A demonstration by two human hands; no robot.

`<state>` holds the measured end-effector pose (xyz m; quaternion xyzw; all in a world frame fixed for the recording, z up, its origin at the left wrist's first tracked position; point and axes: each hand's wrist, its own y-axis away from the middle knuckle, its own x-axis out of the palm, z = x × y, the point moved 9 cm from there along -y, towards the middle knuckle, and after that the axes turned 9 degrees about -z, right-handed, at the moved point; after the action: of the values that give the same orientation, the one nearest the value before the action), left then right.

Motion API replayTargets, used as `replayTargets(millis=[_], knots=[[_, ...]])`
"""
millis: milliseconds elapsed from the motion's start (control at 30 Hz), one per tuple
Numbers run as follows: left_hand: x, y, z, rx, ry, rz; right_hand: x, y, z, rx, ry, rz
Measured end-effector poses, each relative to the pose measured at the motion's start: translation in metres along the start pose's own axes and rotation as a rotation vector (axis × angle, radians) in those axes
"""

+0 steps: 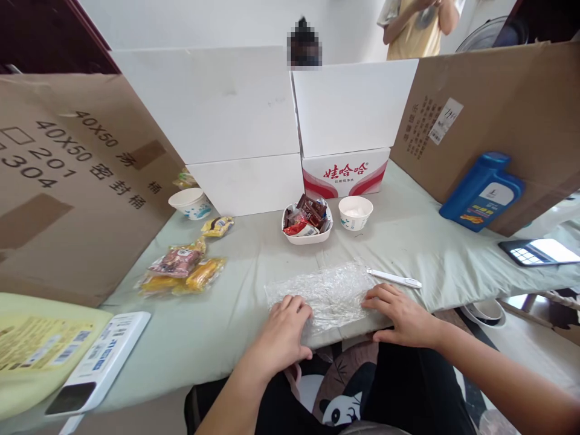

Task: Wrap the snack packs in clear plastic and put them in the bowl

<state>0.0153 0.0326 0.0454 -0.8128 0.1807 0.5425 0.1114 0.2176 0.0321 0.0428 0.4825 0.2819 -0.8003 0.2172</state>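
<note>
2 hands [344, 323] flatten crinkled plastic wrap [324, 293]; contents unclear.

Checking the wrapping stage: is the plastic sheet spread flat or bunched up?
Spread flat: the plastic sheet lies on the table, both hands pressing its ends.

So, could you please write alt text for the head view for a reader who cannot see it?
A person's left hand and right hand rest flat on a sheet of bubble wrap at the near edge of a cloth-covered table. Behind it stand a bowl of snack packets, a paper cup and a white pen-like tool, ringed by cardboard boxes.
</note>
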Motion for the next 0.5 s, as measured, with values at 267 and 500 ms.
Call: replayTargets(millis=[267, 500], knots=[[-0.009, 0.004, 0.029, -0.017, 0.072, 0.03, 0.004, 0.02, 0.0, 0.051, 0.003, -0.072], [-0.013, 0.006, 0.036, -0.06, 0.041, 0.004, -0.015, 0.013, 0.001, 0.079, -0.1, -0.19]])
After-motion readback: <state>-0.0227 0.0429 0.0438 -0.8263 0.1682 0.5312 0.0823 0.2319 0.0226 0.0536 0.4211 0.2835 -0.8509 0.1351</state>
